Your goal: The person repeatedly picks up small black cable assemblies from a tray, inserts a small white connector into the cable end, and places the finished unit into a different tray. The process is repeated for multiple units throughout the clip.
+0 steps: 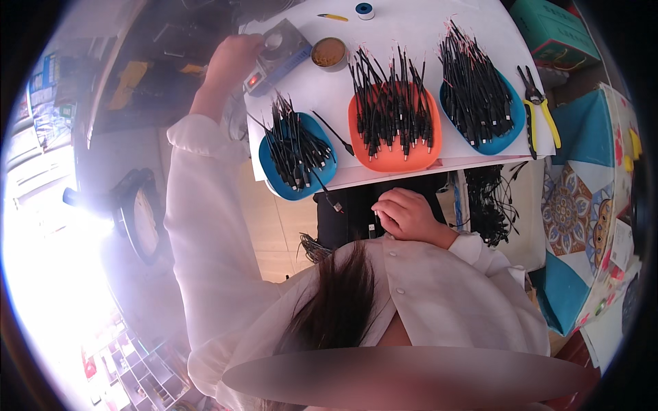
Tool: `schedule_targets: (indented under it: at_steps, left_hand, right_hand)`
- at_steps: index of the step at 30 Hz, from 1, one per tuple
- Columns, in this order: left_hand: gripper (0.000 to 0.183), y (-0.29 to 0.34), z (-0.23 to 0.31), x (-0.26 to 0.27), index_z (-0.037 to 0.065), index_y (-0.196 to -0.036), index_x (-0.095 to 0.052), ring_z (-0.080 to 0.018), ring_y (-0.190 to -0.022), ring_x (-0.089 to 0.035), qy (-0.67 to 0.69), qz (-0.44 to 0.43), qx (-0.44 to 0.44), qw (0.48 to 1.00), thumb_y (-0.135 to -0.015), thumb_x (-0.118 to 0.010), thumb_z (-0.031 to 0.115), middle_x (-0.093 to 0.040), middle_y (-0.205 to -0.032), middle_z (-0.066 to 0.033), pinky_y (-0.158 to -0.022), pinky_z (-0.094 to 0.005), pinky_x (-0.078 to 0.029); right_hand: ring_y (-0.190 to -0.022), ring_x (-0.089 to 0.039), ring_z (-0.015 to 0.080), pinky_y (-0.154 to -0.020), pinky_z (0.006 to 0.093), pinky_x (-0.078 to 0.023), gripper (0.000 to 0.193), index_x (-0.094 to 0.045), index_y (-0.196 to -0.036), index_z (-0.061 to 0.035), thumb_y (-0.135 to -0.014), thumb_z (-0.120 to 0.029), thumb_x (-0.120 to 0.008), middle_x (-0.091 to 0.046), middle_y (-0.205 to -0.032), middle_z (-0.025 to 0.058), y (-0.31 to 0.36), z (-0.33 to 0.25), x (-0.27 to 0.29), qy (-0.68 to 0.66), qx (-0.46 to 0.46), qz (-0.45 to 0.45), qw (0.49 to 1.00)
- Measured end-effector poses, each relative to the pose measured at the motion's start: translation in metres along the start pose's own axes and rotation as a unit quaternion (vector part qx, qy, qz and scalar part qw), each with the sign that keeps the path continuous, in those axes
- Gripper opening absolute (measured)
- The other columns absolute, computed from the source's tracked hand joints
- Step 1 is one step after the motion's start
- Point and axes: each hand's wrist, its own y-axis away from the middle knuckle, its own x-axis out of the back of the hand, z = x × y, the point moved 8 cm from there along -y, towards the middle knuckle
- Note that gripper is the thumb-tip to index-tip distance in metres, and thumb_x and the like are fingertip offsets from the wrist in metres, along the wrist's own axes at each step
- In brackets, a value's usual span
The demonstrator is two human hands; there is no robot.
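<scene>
My left hand (234, 63) is at the far left of the table, touching or just beside a grey box-shaped device (284, 55) with a round top fitting and a lit red switch. Its fingertips are hard to make out. My right hand (409, 214) is over my lap with its fingers curled closed; whatever is in them is hidden. Just below its thumb, a small cable plug (372, 230) shows. Short black cables (299, 151) fill a blue tray (282, 190) at the left. One loose black cable (334, 133) lies between this tray and an orange tray (394, 163).
Black cables also fill the orange tray and a right-hand blue tray (506, 142). A round tin (330, 54) of brown material stands beside the device. Yellow-handled wire strippers (541, 116), a spool (364, 11) and a yellow knife (332, 17) lie around. A cable bundle (490, 205) hangs under the table.
</scene>
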Motion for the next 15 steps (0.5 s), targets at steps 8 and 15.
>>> schedule_targets:
  at_steps: [8,15]
  left_hand:
    - [0.013,0.040,0.019,0.059,0.000,-0.096,-0.068,-0.0194,-0.073,-0.066,0.168,0.058,0.133,0.975,-0.085,-0.067,0.006,-0.069,-0.083,-0.0120,-0.069,-0.0276,-0.050]
    - [0.014,0.166,0.107,0.143,-0.003,-0.103,-0.064,-0.0065,-0.061,-0.051,0.640,0.182,0.139,0.733,-0.089,-0.062,0.001,-0.065,-0.080,-0.0092,-0.052,-0.0160,-0.035]
  right_hand:
    - [-0.077,-0.061,0.0250,-0.068,0.0351,-0.052,0.010,-0.061,-0.086,-0.0056,-0.077,-0.005,-0.064,-0.060,-0.085,0.0062,0.005,-0.005,-0.002,-0.008,-0.008,-0.009,1.000]
    - [-0.075,-0.060,0.0260,-0.066,0.0333,-0.050,0.006,-0.064,-0.086,-0.0031,-0.081,-0.004,-0.062,-0.059,-0.083,0.0088,0.008,-0.019,-0.002,-0.021,0.002,0.001,1.000]
